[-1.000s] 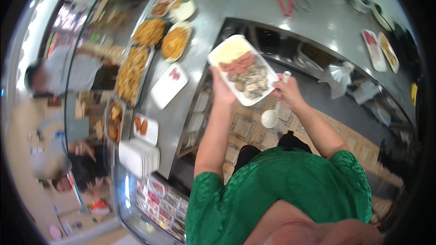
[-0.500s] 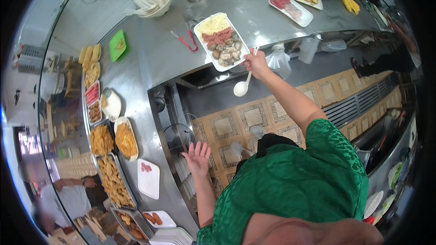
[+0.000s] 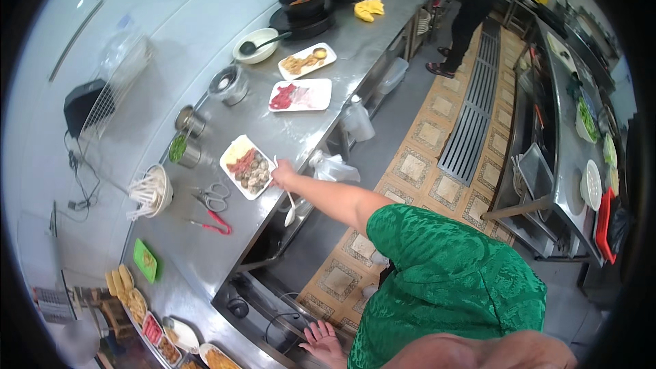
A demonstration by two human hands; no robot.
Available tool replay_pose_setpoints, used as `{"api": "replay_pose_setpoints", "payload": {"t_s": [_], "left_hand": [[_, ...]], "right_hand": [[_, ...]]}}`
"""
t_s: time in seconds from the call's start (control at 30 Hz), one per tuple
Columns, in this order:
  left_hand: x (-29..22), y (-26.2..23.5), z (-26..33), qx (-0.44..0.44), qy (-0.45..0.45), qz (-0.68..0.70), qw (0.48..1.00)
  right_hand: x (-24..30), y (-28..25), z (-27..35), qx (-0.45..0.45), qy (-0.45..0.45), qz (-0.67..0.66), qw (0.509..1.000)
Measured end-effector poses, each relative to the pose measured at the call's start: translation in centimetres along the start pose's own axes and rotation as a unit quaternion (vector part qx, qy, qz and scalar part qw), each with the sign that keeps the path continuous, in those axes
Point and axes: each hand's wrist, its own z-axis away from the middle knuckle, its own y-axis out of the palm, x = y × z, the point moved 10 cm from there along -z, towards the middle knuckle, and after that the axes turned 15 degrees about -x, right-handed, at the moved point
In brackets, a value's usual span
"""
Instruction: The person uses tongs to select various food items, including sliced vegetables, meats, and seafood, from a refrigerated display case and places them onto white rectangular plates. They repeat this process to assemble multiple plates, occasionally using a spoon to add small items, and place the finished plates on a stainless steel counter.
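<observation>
At the near edge of the steel counter (image 3: 301, 130), reaching out at full stretch with the right hand (image 3: 282, 176), fingers clamped on a white ladle (image 3: 290, 213) beside the white plate of food (image 3: 247, 167), left hand (image 3: 324, 343) hanging low, fingers splayed apart.

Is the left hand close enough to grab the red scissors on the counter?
Probably not as it is. The left hand sits low by the counter's front edge, and the red scissors lie up on the steel counter, well away. Nothing blocks them; the arm would just have to reach far.
</observation>
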Motion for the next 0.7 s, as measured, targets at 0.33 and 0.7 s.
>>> {"api": "replay_pose_setpoints", "payload": {"t_s": [0.33,0.7], "left_hand": [[0.6,0.6,2.9,-0.147,-0.013,0.101,0.984],[3.0,-1.0,11.1,-0.213,0.114,0.179,0.954]], "right_hand": [[-4.2,-0.6,2.6,-0.058,-0.125,0.045,0.989],[-4.8,0.4,5.5,0.042,0.087,-0.068,0.993]]}}
